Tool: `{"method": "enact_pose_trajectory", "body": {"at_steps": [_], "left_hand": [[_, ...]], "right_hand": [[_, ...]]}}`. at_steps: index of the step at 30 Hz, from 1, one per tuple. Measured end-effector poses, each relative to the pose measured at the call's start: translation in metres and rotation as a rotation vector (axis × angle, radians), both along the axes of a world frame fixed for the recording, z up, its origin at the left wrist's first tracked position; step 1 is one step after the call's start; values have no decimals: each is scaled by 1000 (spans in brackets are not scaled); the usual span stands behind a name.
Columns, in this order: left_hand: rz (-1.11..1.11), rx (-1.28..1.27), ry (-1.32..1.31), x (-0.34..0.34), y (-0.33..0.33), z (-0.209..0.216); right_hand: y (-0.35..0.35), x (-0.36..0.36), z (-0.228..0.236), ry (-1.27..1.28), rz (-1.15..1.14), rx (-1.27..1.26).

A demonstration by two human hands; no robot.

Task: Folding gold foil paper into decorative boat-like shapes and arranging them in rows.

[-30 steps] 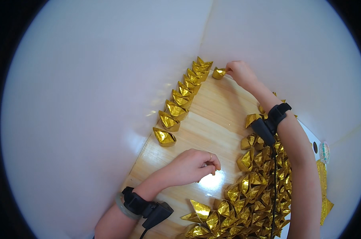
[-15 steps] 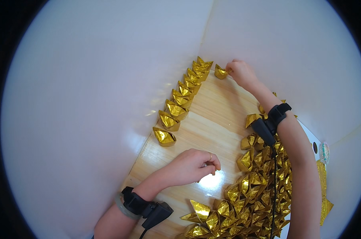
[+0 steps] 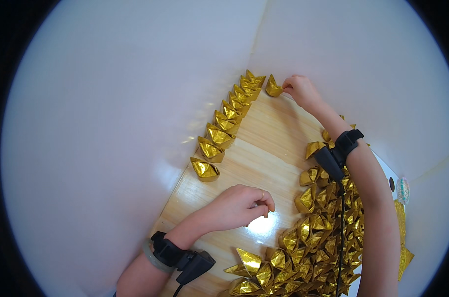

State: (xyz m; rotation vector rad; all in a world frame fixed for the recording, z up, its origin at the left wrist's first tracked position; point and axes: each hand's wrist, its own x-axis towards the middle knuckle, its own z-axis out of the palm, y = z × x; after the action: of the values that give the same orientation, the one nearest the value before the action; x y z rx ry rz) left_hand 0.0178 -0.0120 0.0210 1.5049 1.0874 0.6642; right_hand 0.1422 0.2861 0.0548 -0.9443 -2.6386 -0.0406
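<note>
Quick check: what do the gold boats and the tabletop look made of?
Gold boats: probably foil-faced paper with a shiny finish, judging by the sharp folds and crinkled glints.
Tabletop: wood or wood-look laminate, glossy; pale grain shows and light glares off it.

- Left hand (image 3: 241,205): thin gold-coloured ring (image 3: 262,195).
- Left wrist (image 3: 183,236): black strap (image 3: 168,250), boxy black unit (image 3: 197,266) with black cable (image 3: 178,290); smooth pale-green bangle (image 3: 147,248), perhaps stone.
- Right wrist (image 3: 339,127): wide black band (image 3: 347,141), angular black housing (image 3: 330,163), long thin black cord (image 3: 341,222).
</note>
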Motion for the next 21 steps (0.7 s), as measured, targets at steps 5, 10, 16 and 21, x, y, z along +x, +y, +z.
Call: {"method": "enact_pose_trajectory", "body": {"at_steps": [5, 10, 16, 21], "left_hand": [[-5, 9, -21, 1, 1, -3], [2, 5, -6, 2, 0, -2], [-1, 3, -7, 1, 1, -1], [-5, 7, -9, 2, 2, 1]], "right_hand": [[2, 0, -4, 13, 19, 12], [2, 0, -4, 1, -1, 23], [-2, 0, 0, -41, -13, 58], [-13, 8, 21, -73, -85, 50]]}}
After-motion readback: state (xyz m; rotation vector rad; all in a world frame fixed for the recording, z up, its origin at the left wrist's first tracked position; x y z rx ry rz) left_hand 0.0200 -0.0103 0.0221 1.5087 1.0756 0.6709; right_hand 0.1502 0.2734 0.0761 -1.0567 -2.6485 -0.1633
